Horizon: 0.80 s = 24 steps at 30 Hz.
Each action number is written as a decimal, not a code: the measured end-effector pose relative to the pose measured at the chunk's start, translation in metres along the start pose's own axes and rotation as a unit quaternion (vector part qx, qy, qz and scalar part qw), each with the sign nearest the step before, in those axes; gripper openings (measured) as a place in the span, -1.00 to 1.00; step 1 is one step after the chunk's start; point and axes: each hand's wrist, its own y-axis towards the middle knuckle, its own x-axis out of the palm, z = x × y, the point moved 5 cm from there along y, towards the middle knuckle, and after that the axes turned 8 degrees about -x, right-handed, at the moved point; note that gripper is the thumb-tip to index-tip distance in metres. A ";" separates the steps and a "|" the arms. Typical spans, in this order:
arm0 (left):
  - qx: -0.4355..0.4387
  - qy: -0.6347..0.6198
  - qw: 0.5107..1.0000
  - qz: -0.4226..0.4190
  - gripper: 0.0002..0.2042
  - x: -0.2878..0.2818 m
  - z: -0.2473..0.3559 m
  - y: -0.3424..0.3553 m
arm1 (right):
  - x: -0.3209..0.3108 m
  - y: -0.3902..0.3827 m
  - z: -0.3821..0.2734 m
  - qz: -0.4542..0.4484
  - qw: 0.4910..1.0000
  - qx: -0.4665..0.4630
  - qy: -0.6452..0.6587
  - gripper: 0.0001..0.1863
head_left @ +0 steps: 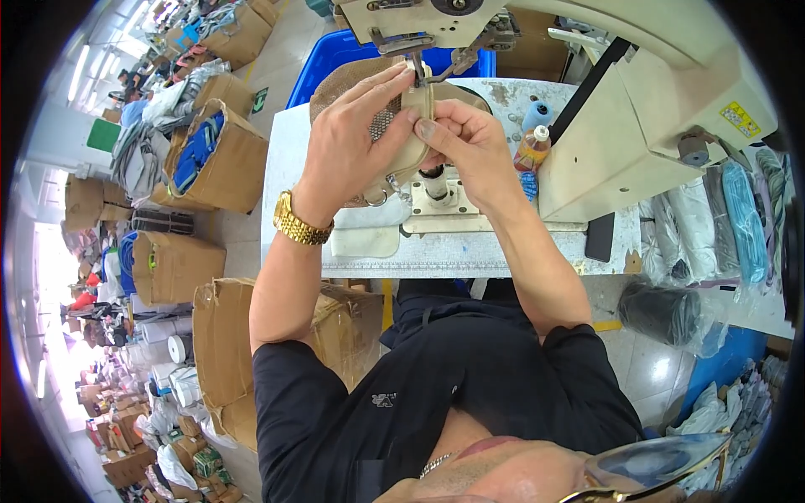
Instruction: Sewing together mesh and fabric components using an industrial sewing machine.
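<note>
My left hand (356,134), gold watch at its wrist, presses with fingers together on a brown woven piece (331,94) with a mesh panel and cream edging (415,101), under the sewing machine's needle and presser foot (417,65). My right hand (465,142) grips the cream edge from the right, thumb near my left thumb and other fingers curled. A metal ring (376,196) hangs below the piece. The machine's post (434,186) stands beneath it on a plate, and part of the piece is hidden by my hands.
The white worktable (293,201) carries a blue thread spool (535,116), a small bottle (532,151) and a dark phone (599,238). The machine body (637,142) fills the right. A blue bin (306,80) sits behind. Cardboard boxes (180,268) line the left; wrapped rolls (688,222) lie right.
</note>
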 end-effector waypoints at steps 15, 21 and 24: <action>0.056 -0.004 0.998 -0.006 -0.65 -0.005 0.000 -0.007 | -0.002 0.001 0.002 -0.015 1.000 -0.005 0.020 -0.78; 0.039 -0.036 0.999 -0.012 -0.64 -0.002 -0.005 -0.002 | -0.004 0.005 0.003 -0.007 1.000 -0.021 0.016 -0.80; 0.023 -0.080 0.996 -0.011 -0.64 -0.002 -0.004 0.002 | -0.006 0.004 0.005 -0.002 0.999 -0.031 0.009 -0.81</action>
